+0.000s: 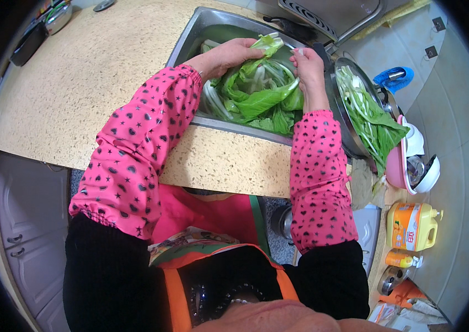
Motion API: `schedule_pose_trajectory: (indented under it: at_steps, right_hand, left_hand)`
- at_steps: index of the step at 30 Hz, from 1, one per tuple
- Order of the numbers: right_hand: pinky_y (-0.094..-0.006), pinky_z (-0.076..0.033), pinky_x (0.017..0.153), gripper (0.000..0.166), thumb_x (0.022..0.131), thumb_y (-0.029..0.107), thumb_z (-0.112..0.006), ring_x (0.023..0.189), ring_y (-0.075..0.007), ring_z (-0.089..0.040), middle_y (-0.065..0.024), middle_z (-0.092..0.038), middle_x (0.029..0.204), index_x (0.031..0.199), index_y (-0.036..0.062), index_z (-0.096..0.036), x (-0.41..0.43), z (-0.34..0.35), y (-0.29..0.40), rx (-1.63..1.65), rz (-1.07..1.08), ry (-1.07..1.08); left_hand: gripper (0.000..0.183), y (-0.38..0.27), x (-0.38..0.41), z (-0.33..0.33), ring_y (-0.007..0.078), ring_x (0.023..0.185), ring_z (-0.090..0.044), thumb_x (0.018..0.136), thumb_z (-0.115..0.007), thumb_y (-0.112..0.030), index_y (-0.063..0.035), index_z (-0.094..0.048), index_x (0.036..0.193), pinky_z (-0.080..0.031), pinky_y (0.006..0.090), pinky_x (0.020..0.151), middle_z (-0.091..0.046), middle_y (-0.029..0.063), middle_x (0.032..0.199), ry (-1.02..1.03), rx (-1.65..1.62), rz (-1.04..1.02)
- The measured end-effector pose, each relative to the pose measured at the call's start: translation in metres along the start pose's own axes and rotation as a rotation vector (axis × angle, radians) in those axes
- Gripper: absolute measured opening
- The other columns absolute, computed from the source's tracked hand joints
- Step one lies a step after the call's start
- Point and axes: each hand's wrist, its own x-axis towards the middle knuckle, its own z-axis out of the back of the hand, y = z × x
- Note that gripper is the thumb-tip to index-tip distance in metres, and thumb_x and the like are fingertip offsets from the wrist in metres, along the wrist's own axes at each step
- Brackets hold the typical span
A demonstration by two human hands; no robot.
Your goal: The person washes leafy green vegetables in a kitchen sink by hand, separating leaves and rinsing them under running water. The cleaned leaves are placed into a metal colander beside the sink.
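My left hand grips a small head of leafy greens, its pale stem end pointing up and to the right. Just right of it, my right hand has its thumb and fingers pinched on a small pale vegetable piece, mostly covered by the fingertips. Both hands are over a stainless steel sink that holds water. Below them, loose green leaves with long white stalks fill much of the basin. Pink patterned sleeve covers reach both wrists.
A round metal strainer heaped with long-stemmed greens stands right of the sink. Past it are a pink basin with bowls and a yellow pump jug. A faucet rises behind; speckled countertop extends left.
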Motion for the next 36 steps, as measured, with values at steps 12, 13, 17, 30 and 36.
schedule_pose_trajectory:
  at_steps: [12, 13, 17, 30, 36]
  right_hand:
    - [-0.0186, -0.038, 0.052, 0.021, 0.086, 0.016, -0.074, 0.066, -0.0039, -0.051, 0.0029, -0.061, 0.082, 0.103, 0.005, -0.066, -0.023, -0.023, 0.031, -0.008, 0.074, 0.301]
    - [-0.0199, -0.039, 0.054, 0.022, 0.086, 0.017, -0.074, 0.068, -0.0047, -0.051, 0.0023, -0.062, 0.083, 0.104, 0.0048, -0.067, -0.023, -0.021, 0.032, -0.065, 0.061, 0.28]
    - [-0.0184, -0.04, 0.057, 0.02, 0.089, 0.014, -0.07, 0.068, -0.003, -0.052, 0.0046, -0.062, 0.082, 0.107, 0.0058, -0.069, -0.026, -0.015, 0.033, -0.09, 0.087, 0.333]
    - [-0.0267, -0.045, 0.066, 0.029, 0.096, 0.028, -0.064, 0.073, -0.0089, -0.054, -0.0004, -0.065, 0.084, 0.105, 0.0012, -0.069, -0.015, -0.015, 0.023, -0.172, 0.181, 0.331]
    - [-0.0282, -0.049, 0.071, 0.028, 0.097, 0.026, -0.064, 0.08, -0.0133, -0.061, -0.003, -0.067, 0.089, 0.105, -0.0003, -0.067, -0.025, -0.021, 0.033, -0.116, 0.107, 0.344]
  left_hand:
    - [0.035, 0.009, 0.003, -0.002, 0.0119, 0.084, -0.064, 0.093, -0.063, -0.017, -0.0006, -0.06, 0.124, -0.053, 0.0267, 0.075, -0.069, 0.0059, 0.099, -0.069, 0.169, -0.102]
    - [0.035, 0.008, 0.003, -0.001, 0.0117, 0.085, -0.064, 0.094, -0.063, -0.017, -0.0008, -0.06, 0.125, -0.053, 0.0266, 0.076, -0.069, 0.0061, 0.1, -0.063, 0.141, -0.115]
    - [0.031, 0.009, 0.007, 0.004, 0.0113, 0.088, -0.066, 0.097, -0.059, -0.017, -0.0021, -0.061, 0.124, -0.054, 0.0268, 0.079, -0.069, 0.0062, 0.103, -0.006, 0.069, -0.032]
    - [0.023, 0.006, 0.005, 0.006, 0.013, 0.083, -0.068, 0.096, -0.063, -0.022, -0.0029, -0.065, 0.109, -0.057, 0.0281, 0.076, -0.071, 0.0058, 0.098, 0.025, 0.008, 0.112]
    - [0.028, 0.003, 0.003, 0.007, 0.0126, 0.085, -0.069, 0.094, -0.067, -0.025, -0.0035, -0.066, 0.113, -0.056, 0.0283, 0.079, -0.072, 0.0049, 0.1, 0.036, -0.038, 0.124]
